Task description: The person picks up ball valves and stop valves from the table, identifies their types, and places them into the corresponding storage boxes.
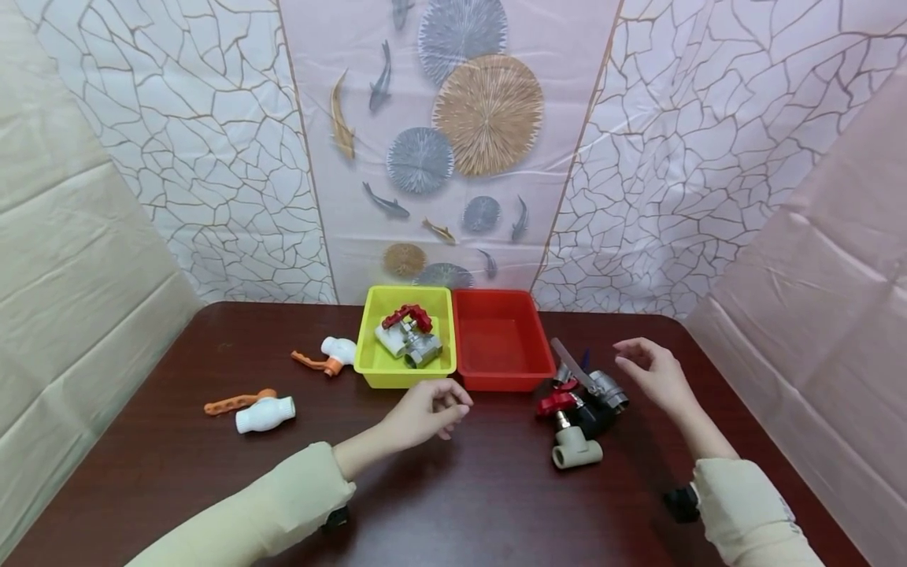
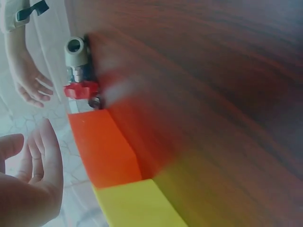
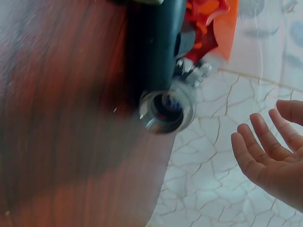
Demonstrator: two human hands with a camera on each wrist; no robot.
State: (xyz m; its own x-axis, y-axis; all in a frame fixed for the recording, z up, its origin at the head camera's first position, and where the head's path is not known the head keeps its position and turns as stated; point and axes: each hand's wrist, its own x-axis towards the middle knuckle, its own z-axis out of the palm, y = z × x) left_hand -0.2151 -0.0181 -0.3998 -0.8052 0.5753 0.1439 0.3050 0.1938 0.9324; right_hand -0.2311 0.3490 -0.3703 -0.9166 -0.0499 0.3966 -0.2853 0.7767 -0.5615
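Note:
My left hand (image 1: pixel 425 416) is held over the table in front of the yellow bin (image 1: pixel 361 354), fingers loosely bent with nothing in them. At the right, my right hand (image 1: pixel 659 376) hovers beside a pile of valves, its fingers relaxed and holding nothing. Nearest to it is a metal ball valve (image 1: pixel 608 391) with a long grey lever. A beige pipe valve (image 1: pixel 575 449) with a red handwheel (image 1: pixel 556 404) lies at the front of the pile, against a dark valve body (image 3: pixel 158 47). Inside the yellow bin rest a metal valve (image 1: pixel 423 350) with a red handle and a white fitting (image 1: pixel 391 339).
Touching the yellow bin on its right is a red bin (image 1: pixel 499 379), with the valve pile close to its front right corner. Two white ball valves with orange handles lie on the left: one (image 1: pixel 338 352) by the yellow bin, another (image 1: pixel 265 413) farther left. Patterned cloth (image 1: pixel 241 142) hangs behind the table.

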